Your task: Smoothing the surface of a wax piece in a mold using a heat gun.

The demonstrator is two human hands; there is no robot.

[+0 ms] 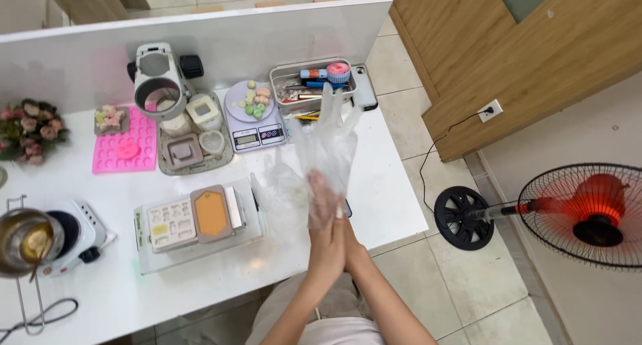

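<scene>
At the far left of the white desk [374, 184] sits a bunch of pink artificial flowers [30, 127], with a small white electric hotplate [70, 234] and a metal pot holding yellowish liquid [27, 241] in front of it. Further along lie a pink silicone mould tray [127, 144], a white magnifier head on a stand [160, 77], a white digital kitchen scale carrying small pastel pieces [253, 114] and a clear plastic box with an orange-topped insert [197, 218]. Right of these, above the desk's near edge, the thin clear plastic glove [328, 141] stands upright, with a second crumpled clear glove [284, 194] lying on the desk just beside it. The left hand [324, 241] is pressed against the right hand [348, 241], palm to palm; the fingers of one are sliding up inside the glove cuff while the other pinches the film at the cuff, though which hand is inside is hard to tell. Judged from this, the fit goes best if the cuff is held wide, the fingers are spread to meet each sleeve, and the film is pulled gently so it does not tear. Behind is a grey tray of tools and tape [314, 84]; on the floor at right stands a black fan with a red hub [588, 214].
</scene>
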